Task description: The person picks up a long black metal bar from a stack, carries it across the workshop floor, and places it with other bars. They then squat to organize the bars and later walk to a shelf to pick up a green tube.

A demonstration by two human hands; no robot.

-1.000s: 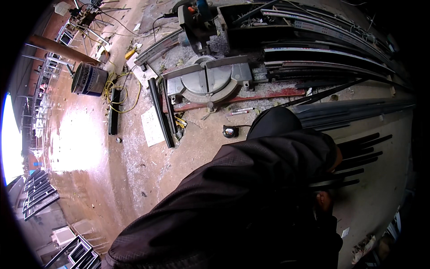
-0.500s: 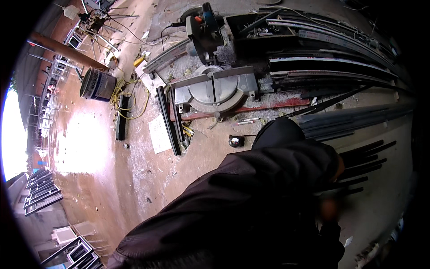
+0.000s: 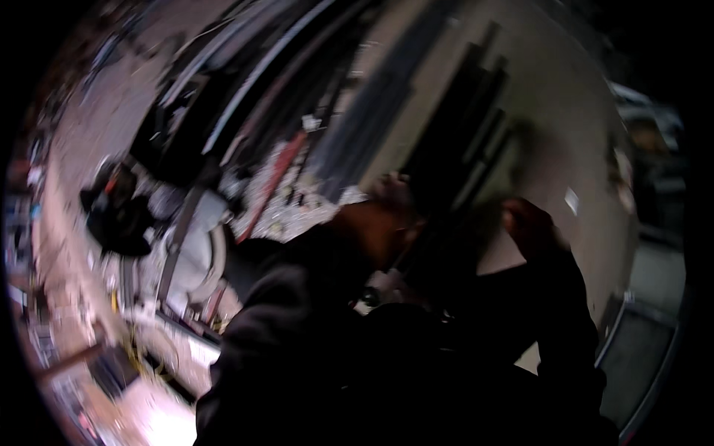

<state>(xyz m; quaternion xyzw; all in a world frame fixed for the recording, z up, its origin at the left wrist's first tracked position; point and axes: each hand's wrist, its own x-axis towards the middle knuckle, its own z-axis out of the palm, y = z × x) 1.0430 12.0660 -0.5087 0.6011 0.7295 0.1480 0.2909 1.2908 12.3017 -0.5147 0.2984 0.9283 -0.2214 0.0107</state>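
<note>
Blurred by motion, my left hand point(image 3: 379, 227) is at the near end of a row of long dark bars point(image 3: 465, 119) lying on the floor. Its fingers are smeared, so I cannot make out whether it grips a bar. My right hand point(image 3: 529, 229) hangs to the right of those bars, apart from my left. Its fingers look bent, but blur and shadow hide what, if anything, is between them. Dark sleeves cover both my arms.
The mitre saw point(image 3: 195, 256) stands on the left, its dark head at the far side. Long metal profiles point(image 3: 253, 82) are stacked beyond it. A grey bundle of profiles point(image 3: 364, 126) lies between that stack and the dark bars. A framed panel point(image 3: 639, 357) is at the right.
My view has swung to the right, so the saw now appears at the left and turned. Both my hands have come into clearer view beside the dark bars.
</note>
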